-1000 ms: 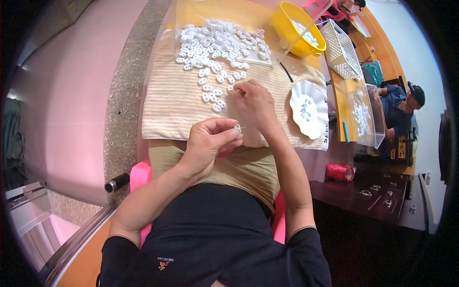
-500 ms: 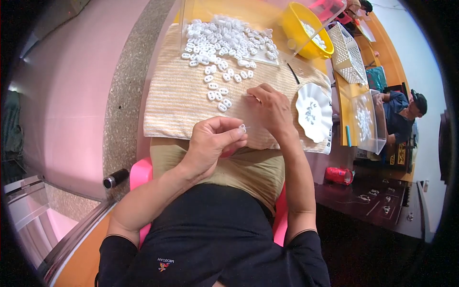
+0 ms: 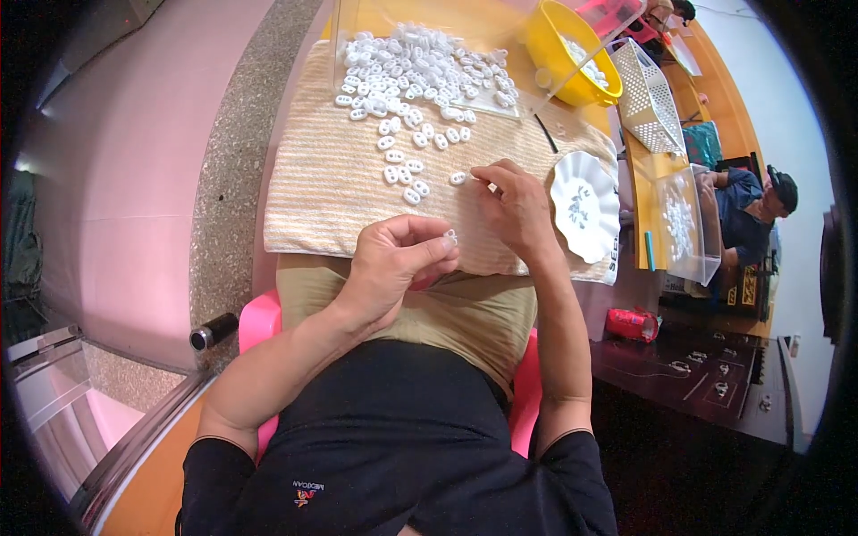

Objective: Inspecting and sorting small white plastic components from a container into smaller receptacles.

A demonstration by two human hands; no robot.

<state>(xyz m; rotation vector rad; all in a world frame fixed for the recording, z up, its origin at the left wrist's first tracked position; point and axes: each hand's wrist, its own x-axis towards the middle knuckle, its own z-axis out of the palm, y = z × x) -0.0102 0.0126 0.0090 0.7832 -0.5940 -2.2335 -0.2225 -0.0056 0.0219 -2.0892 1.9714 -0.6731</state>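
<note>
My left hand [image 3: 398, 255] is held over the front edge of the striped towel. Its thumb and fingertips pinch a small clear-white looped piece [image 3: 450, 237]. Farther right, my right hand [image 3: 518, 204] hovers low over the towel with its fingers curled and the tips together; anything between them is too small to make out. Just left of those fingertips lies a single white oval two-hole piece [image 3: 458, 178]. Several matching oval pieces [image 3: 407, 172] are scattered to the left, and a large heap of them [image 3: 420, 67] spreads at the far side.
A striped towel [image 3: 313, 196] covers the work surface. On its right are a scalloped white plate [image 3: 585, 223] and a thin black strip [image 3: 546, 134]. Beyond stand a yellow basin [image 3: 550, 45] and a white perforated basket [image 3: 648, 103]. Another person [image 3: 746, 205] sits at the far right beside a clear bin [image 3: 693, 228].
My right hand has shifted slightly right and its fingers have drawn together, with a white oval piece now showing beside them. My left hand keeps its pinch, almost in place.
</note>
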